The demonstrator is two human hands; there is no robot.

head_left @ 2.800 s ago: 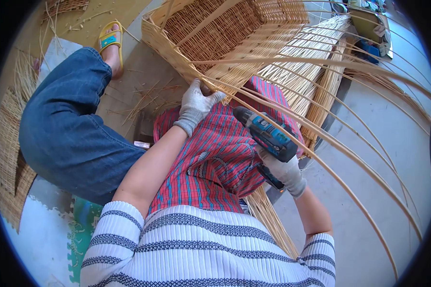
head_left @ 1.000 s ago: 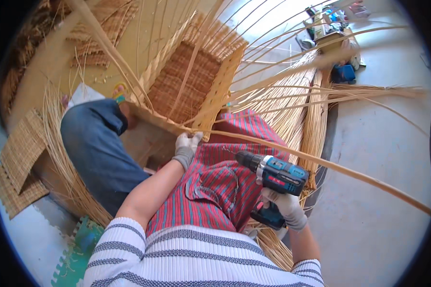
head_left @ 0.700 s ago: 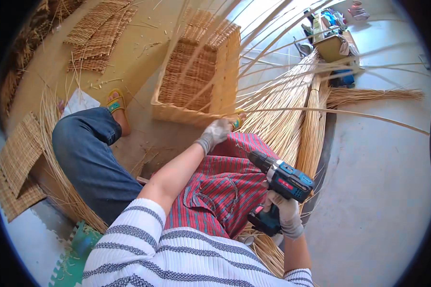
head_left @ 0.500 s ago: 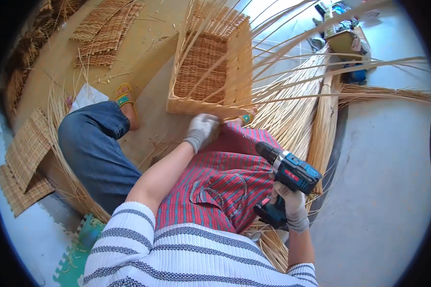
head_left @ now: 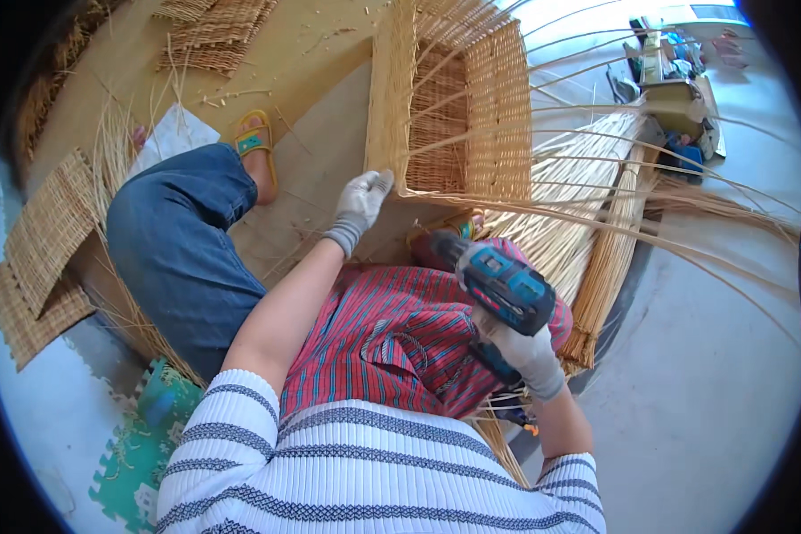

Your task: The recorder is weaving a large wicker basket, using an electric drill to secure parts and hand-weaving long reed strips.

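Observation:
A woven wicker basket [head_left: 498,116] with long loose strands [head_left: 667,238] stands beyond my knees. At its near left corner is my gloved left hand [head_left: 363,200], fingers closed on the rim. My gloved right hand [head_left: 523,349] is wrapped round the handle of a blue and black cordless drill [head_left: 507,289] above my lap. The drill's chuck points up and left toward the basket's near side, apart from it. Motion blurs the chuck, so I cannot tell what bit it carries.
Bundles of pale wicker strands [head_left: 614,276] lie to the right of my legs. Flat woven panels [head_left: 55,214] rest at the left, with more panels [head_left: 218,40] at the far left. A green foam mat [head_left: 142,454] is at the lower left. Cluttered items [head_left: 676,98] stand at the far right.
The basket has shifted right and turned a little. My left hand has moved slightly left and up to its near left corner. My right hand has brought the drill left, toward the basket.

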